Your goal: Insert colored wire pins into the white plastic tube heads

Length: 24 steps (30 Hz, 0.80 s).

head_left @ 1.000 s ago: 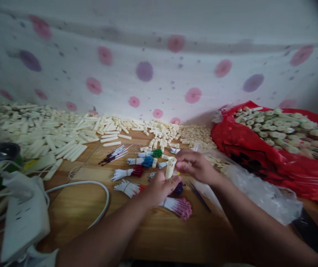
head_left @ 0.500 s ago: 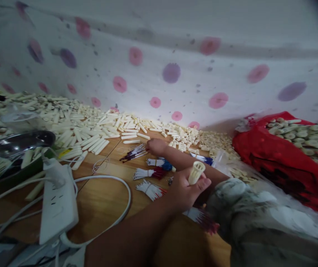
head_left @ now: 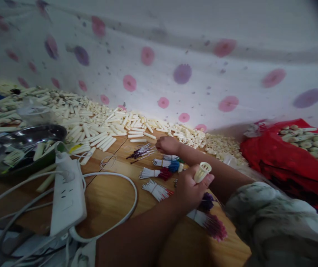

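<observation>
My left hand (head_left: 188, 187) is closed round a cream slotted plastic cylinder (head_left: 203, 171) and holds it upright above the wooden table (head_left: 108, 202). My right hand (head_left: 166, 144) reaches across, forward and to the left. Its curled fingers rest at the end of a loose bundle of dark purple-tipped white pins (head_left: 141, 152); I cannot tell what they pinch. More tied pin bundles lie between the hands: blue-tipped (head_left: 171, 165), red-tipped (head_left: 157, 173) and a white fanned one (head_left: 156, 190). Purple (head_left: 207, 202) and magenta (head_left: 213, 226) bundles lie under my left wrist.
A white power strip (head_left: 68, 194) with a looping cable (head_left: 125, 178) lies at the left, next to a metal bowl (head_left: 28, 142). Heaps of cream plastic sticks (head_left: 92, 124) line the dotted cloth. A red bag (head_left: 284, 163) of cream pieces sits at the right.
My right hand left the cylinder and stretched forward-left to the purple-tipped pins. The left hand kept the cylinder. The view swung to the left.
</observation>
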Each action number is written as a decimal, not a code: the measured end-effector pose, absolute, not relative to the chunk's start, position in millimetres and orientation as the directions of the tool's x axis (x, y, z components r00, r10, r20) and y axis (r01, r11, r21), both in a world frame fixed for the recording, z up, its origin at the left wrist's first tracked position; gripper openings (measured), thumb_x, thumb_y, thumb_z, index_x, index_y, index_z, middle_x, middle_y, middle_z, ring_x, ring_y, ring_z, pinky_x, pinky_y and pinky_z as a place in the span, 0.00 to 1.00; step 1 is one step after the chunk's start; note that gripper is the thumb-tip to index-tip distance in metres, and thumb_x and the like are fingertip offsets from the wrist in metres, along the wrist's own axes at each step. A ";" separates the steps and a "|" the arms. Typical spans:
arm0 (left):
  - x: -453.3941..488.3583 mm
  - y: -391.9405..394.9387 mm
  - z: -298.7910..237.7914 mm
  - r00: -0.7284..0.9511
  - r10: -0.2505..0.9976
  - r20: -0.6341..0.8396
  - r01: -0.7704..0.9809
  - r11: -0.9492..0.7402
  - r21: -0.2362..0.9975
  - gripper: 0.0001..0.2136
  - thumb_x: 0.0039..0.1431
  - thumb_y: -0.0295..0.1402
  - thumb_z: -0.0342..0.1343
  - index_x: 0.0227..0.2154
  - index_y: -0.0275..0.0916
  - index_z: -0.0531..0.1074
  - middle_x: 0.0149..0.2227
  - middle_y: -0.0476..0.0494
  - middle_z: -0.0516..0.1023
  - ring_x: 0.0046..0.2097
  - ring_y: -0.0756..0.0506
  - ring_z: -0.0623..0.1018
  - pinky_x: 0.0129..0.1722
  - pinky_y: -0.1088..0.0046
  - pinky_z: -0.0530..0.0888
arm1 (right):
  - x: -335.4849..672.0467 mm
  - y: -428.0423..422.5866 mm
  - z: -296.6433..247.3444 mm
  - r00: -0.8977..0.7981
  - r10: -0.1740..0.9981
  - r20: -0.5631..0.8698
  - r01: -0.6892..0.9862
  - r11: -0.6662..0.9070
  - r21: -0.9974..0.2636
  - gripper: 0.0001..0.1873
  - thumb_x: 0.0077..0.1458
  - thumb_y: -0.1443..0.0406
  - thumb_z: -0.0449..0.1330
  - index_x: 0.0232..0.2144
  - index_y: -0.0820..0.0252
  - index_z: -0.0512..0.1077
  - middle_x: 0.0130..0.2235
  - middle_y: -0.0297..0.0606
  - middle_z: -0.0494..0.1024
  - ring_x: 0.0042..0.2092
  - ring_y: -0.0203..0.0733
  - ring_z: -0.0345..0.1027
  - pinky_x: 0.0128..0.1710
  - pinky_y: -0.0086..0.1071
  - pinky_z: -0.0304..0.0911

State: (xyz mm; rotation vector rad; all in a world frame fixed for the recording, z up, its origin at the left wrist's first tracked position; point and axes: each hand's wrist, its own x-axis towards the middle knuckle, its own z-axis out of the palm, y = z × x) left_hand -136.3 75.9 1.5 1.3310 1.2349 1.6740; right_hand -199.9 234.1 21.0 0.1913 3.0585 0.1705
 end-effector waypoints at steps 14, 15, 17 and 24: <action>-146.8 107.0 -7.4 -0.596 0.799 0.082 -0.318 -0.329 0.889 0.17 0.43 0.41 0.64 0.33 0.34 0.71 0.21 0.53 0.72 0.16 0.58 0.60 0.15 0.82 0.56 | -35.8 158.7 34.2 -0.687 0.709 0.160 0.524 0.636 -0.566 0.05 0.46 0.70 0.55 0.25 0.65 0.72 0.22 0.30 0.70 0.25 0.30 0.60 0.24 0.22 0.52; -143.8 106.0 -7.4 -0.554 0.828 0.083 -0.330 -0.310 0.892 0.17 0.42 0.40 0.65 0.32 0.34 0.71 0.21 0.52 0.73 0.16 0.58 0.61 0.15 0.82 0.56 | -28.7 150.6 27.1 -0.659 0.735 0.159 0.488 0.578 -0.654 0.04 0.44 0.71 0.56 0.23 0.64 0.71 0.21 0.29 0.69 0.24 0.29 0.58 0.24 0.22 0.51; -138.8 102.6 -6.2 -0.494 0.865 0.089 -0.339 -0.285 0.897 0.16 0.42 0.38 0.65 0.31 0.33 0.72 0.23 0.50 0.75 0.16 0.59 0.61 0.15 0.83 0.56 | -17.4 137.9 14.7 -0.640 0.754 0.147 0.406 0.494 -0.769 0.03 0.43 0.72 0.56 0.21 0.64 0.70 0.20 0.28 0.66 0.23 0.29 0.56 0.23 0.22 0.50; -134.0 88.8 4.8 -0.239 0.968 0.078 -0.336 -0.158 0.928 0.10 0.47 0.35 0.62 0.27 0.33 0.72 0.19 0.52 0.71 0.17 0.59 0.61 0.15 0.85 0.54 | 12.5 136.5 12.3 -0.659 0.701 0.271 0.055 0.405 -0.913 0.08 0.51 0.63 0.58 0.28 0.63 0.72 0.26 0.32 0.73 0.28 0.32 0.64 0.28 0.25 0.59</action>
